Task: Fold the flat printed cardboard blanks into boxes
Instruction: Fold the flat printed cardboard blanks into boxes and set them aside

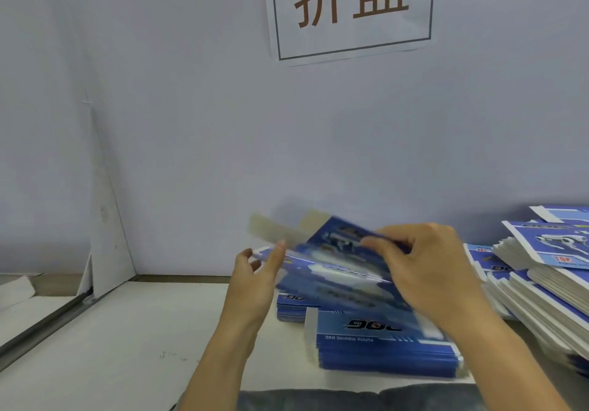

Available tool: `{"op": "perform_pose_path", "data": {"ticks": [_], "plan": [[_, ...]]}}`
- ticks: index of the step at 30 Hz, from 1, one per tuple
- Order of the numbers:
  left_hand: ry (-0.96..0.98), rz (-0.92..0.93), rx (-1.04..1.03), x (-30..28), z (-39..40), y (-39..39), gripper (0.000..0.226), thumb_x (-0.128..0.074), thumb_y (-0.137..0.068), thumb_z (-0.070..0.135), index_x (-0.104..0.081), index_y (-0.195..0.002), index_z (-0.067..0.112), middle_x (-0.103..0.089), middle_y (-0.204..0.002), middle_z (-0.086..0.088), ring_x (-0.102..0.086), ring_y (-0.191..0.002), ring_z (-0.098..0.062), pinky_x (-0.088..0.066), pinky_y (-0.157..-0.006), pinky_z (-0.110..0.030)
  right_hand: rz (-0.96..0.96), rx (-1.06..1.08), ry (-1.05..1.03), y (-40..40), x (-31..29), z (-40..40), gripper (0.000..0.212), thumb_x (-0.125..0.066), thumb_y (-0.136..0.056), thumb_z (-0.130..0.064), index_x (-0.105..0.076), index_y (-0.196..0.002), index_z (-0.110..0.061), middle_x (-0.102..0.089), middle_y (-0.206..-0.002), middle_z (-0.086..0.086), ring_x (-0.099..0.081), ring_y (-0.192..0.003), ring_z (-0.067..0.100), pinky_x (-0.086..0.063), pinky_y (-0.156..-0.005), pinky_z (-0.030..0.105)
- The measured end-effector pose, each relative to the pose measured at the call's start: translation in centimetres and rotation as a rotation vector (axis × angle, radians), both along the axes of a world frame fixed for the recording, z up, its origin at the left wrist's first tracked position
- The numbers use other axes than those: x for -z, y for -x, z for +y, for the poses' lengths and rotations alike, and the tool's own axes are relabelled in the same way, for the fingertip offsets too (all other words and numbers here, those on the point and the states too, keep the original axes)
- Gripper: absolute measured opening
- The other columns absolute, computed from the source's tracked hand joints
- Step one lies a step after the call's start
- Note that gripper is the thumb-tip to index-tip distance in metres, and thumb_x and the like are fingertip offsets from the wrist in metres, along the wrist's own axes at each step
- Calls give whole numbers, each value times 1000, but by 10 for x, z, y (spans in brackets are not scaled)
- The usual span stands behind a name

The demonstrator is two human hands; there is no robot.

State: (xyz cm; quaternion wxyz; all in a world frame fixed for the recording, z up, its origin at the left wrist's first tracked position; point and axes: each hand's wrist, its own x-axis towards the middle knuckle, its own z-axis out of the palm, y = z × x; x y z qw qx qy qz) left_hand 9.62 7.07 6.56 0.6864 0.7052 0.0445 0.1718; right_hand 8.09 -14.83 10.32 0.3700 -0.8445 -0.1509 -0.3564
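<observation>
While the blue printed cardboard blank [331, 267] is held above the white table [127, 331] at lower centre of the frame, the right hand [424, 270] pinches its right edge and the left hand [255, 276] touches its left edge with fingers relaxed and spread. A stack of flat blanks [382, 343] lies directly below; a taller fanned pile [541, 283] sits at the right edge. A paper sign [350, 9] hangs upper centre.

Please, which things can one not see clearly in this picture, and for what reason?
- Held blank, head view: motion blur smears its print; the right hand covers its right part.
- Left hand: blurred, so its contact with the blank is unclear.
- Stacks at right: cut off by the frame edge.
- Stack in front: the right forearm hides its far corner.
</observation>
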Motion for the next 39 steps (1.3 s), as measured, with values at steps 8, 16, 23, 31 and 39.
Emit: {"op": "perform_pose_path", "data": {"ticks": [8, 16, 23, 31, 39], "plan": [[-156, -57, -117, -1, 5, 5, 67, -61, -89, 56, -46, -145, 24, -51, -147, 3, -59, -107, -5, -48, -86, -22, -395, -55, -499, 13, -24, -15, 33, -63, -97, -35, -65, -75, -10, -66, -62, -3, -55, -55, 11, -40, -44, 20], [-35, -608, -156, -36, -17, 25, 20, -32, -107, 31, -48, -117, 39, -71, -96, 20, -68, -89, 3, -53, -59, -12, -41, -385, -713, 11, -18, 2, 42, -53, -90, -45, -65, -100, -6, -76, -84, -2, -73, -76, 6, -56, -52, 21], [-106, -599, -30, -32, -27, 29, 46, -44, -89, 62, -51, -122, 30, -70, -104, 20, -72, -90, -5, -56, -61, -18, 95, -488, -697, 8, -6, 17, 37, -57, -88, -43, -56, -113, -15, -73, -89, -13, -72, -75, 1, -54, -55, 16], [-175, -435, 228, -38, -40, 36, 74, -73, -64, 64, -45, -129, 43, -70, -112, 19, -70, -103, -5, -61, -80, -26, 152, -609, -685, 5, 3, 32, 45, -52, -93, -46, -50, -136, -34, -70, -118, -11, -69, -106, 9, -60, -78, 27], [-193, -365, 503, -42, -29, 44, 46, -72, -86, 39, -58, -130, 38, -71, -121, 12, -68, -112, -10, -57, -85, -21, 30, -592, -672, 9, -7, 9, 58, -66, -86, -51, -43, -139, -50, -68, -122, -19, -68, -111, 11, -59, -83, 28]]}}
